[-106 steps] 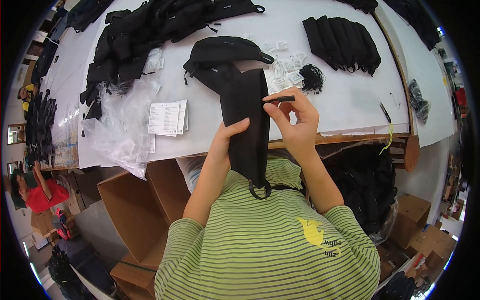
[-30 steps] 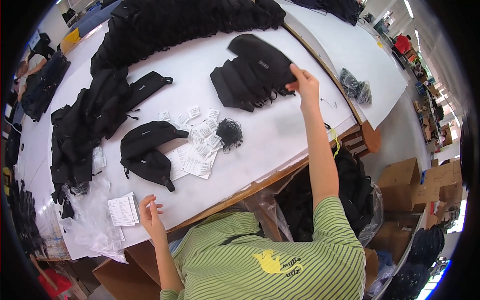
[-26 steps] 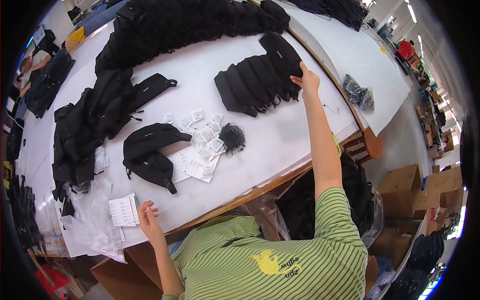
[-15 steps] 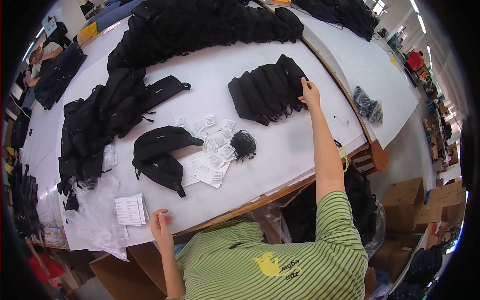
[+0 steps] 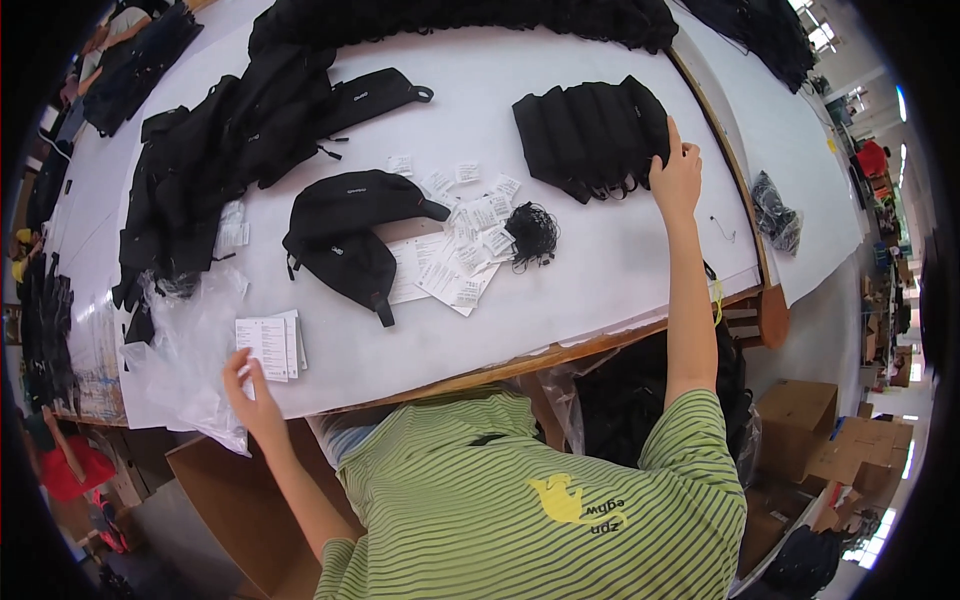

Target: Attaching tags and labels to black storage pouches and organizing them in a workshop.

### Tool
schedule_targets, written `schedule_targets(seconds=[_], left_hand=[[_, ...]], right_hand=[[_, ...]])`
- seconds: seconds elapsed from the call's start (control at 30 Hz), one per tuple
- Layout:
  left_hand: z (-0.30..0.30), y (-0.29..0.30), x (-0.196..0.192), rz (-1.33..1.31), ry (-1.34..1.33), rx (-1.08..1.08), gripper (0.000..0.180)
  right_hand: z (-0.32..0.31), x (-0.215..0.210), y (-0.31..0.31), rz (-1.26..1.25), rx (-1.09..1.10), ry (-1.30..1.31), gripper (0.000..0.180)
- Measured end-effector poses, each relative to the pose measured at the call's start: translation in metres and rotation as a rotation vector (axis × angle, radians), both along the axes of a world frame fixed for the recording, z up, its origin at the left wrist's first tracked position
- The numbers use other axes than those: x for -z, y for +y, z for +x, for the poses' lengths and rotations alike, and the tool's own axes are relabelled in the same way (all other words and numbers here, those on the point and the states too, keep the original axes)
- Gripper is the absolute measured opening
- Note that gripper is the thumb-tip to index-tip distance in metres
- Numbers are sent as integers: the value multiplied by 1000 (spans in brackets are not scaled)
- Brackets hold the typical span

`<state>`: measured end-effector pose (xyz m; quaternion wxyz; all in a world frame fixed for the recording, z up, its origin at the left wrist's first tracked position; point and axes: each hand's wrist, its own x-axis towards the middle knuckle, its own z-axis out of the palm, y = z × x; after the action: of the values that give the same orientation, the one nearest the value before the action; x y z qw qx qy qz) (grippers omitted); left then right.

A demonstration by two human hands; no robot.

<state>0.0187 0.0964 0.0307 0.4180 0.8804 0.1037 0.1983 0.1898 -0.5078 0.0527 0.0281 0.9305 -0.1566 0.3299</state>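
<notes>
My right hand (image 5: pixel 677 180) rests against the right edge of a row of overlapping black fabric bags (image 5: pixel 590 135). Its index finger is stretched out and the thumb is apart. My left hand (image 5: pixel 256 402) is at the lower edge of a small stack of white printed cards (image 5: pixel 262 345), fingers parted and slightly bent; whether they touch the cards I cannot tell. Between the hands lies a black waist bag (image 5: pixel 345 240), curved over on itself. Beside it are loose white labels (image 5: pixel 478 222), more printed sheets (image 5: pixel 462 285) and a tangle of thin black cords (image 5: pixel 533 235).
A heap of black bags (image 5: pixel 225 150) covers the table's left side, with a long pile (image 5: pixel 460 25) at the back. Crumpled clear plastic (image 5: pixel 195 345) lies left of the cards. A wooden edge (image 5: pixel 480 378) bounds the white table (image 5: pixel 590 290). Cardboard boxes (image 5: pixel 795 415) stand at right.
My left hand has moved left from the table's front edge to the white cards. My right hand stays by the black bags, its index finger now straighter. The whole view has shifted.
</notes>
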Motion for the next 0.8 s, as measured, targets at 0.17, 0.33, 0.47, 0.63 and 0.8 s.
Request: schedule_targets(seconds=[0.17,0.33,0.47,0.63,0.8], left_hand=[[-6,74,38,605,326,-85,64],[11,58,19,571,498,-45,75],[9,58,28,552,345,-41,73],[7,53,36,516,172,-102,70],[11,43,18,465,129,-108,69]], right_hand=[[-40,-27,141,446,-559,425,22],[-55,12,193,263,-618,565,16],[-50,17,188,156,-523,722,10],[-53,-12,187,179,-526,716,10],[-56,-58,191,459,-658,398,15]])
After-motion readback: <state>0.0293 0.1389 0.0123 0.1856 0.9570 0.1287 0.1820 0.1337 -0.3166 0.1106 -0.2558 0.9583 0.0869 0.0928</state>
